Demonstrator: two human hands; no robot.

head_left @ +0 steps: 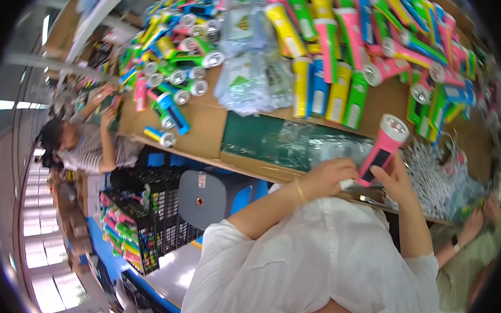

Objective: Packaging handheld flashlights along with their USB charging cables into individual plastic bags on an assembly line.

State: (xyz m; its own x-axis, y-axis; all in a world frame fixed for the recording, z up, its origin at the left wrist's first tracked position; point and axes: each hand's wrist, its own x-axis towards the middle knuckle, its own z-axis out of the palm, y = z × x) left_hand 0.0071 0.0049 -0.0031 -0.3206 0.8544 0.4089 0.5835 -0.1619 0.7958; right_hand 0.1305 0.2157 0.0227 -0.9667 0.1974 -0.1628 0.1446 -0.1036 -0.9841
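Note:
My right hand (398,181) is wrapped round a pink flashlight (387,139) with a dark panel on its side. The flashlight's clear lens end points up and away from me, and its tail end is low, near my left hand. My left hand (332,176) is closed, with a small white piece (346,183) at its fingertips beside the flashlight's tail; its exact kind is too small to make out. Beyond my hands, clear plastic bags (338,149) lie on the green mat (261,142). A heap of white cables (429,167) lies right of my right hand.
Piles of colourful flashlights (338,92) cover the table's far side, with a stack of clear bags (254,71) between them. At left stand a grey-topped stool (204,198) and a black crate (167,240). Co-workers sit at far left (99,142) and lower right (468,247).

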